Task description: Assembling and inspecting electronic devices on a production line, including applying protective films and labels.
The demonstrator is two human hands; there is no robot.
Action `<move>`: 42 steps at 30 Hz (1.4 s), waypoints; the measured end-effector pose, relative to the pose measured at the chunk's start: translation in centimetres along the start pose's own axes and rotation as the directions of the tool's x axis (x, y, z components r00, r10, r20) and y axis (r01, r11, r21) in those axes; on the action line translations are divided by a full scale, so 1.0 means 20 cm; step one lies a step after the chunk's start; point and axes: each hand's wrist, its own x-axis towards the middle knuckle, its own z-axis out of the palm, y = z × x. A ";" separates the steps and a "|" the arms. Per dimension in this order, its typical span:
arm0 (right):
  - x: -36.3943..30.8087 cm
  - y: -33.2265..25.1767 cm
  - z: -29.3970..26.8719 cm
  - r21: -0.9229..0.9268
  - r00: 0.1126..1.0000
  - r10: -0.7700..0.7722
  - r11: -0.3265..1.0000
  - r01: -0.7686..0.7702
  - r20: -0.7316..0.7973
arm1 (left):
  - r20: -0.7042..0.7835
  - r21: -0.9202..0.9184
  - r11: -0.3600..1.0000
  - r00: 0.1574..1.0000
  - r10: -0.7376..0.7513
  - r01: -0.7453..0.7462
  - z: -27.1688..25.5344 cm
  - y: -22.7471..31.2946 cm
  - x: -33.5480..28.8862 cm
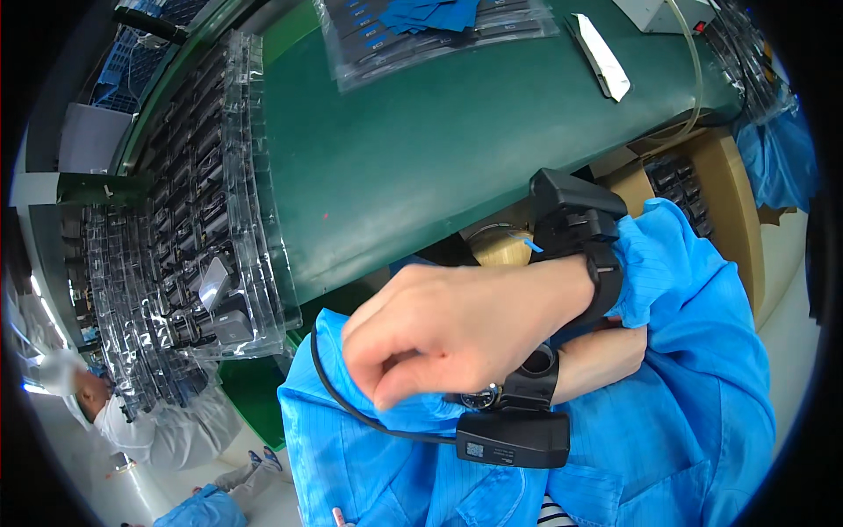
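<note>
My arms cross in front of my body, both in blue sleeves. My right hand [439, 325] reaches leftward over the left wrist, its fingers curled in toward the thumb. Nothing shows in the small dark hollow between them. A black strap and black device [571, 215] sit on my right wrist. Beneath it, my left hand [601, 360] points right, against the right sleeve [676, 272]; its fingers are hidden. On my left wrist are a watch [481, 398] and another black device [514, 437], with a black cable [338, 395] running to the left sleeve.
On the green table [378, 167], clear plastic trays [263, 220] of dark parts stand at the left, a small grey device [233, 327] on them. Blue cards [430, 13] lie on a far tray. A white strip [601, 57] lies farther right. An open carton [746, 211] stands right; a co-worker [158, 430], left.
</note>
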 end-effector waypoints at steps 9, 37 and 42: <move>0.03 -0.03 0.00 -0.011 0.998 0.048 0.999 -0.047 0.048 | 0.039 0.123 0.992 0.999 -0.010 0.005 -0.03 0.00 -0.02; -0.05 -0.14 -0.13 -0.027 0.991 -0.015 0.999 0.018 0.133 | 0.163 0.396 0.904 0.981 0.101 -0.159 0.00 0.08 0.16; -0.13 -0.13 -0.18 -0.161 0.982 0.178 0.969 -0.185 -0.057 | 0.194 0.393 0.901 0.975 0.113 -0.183 0.12 0.17 0.20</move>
